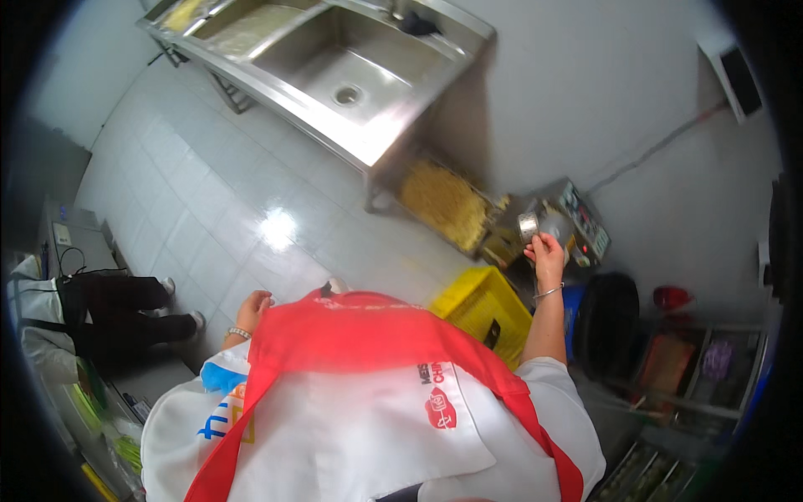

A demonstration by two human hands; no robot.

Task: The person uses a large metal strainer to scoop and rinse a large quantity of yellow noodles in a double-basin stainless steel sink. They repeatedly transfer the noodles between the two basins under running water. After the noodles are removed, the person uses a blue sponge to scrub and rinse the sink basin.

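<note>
My right hand (547,254), with a bangle at the wrist, reaches out to the right. Its thumb and fingers hold a small silvery cylinder (528,226), apparently metal, by its lower edge. Just behind that hand is a machine with a control panel (584,216) showing a red light. Beside the left edge of my red apron (357,329) hangs my left hand (251,309), fingers loosely bent and nothing visible in it. The apron hides part of that hand.
A stainless steel sink (351,69) stands ahead. Near its leg is a tray of yellow crumbly material (442,201). A yellow plastic crate (483,301) and a black-topped bin (608,326) are on my right. Another person in dark trousers (132,307) stands at the left.
</note>
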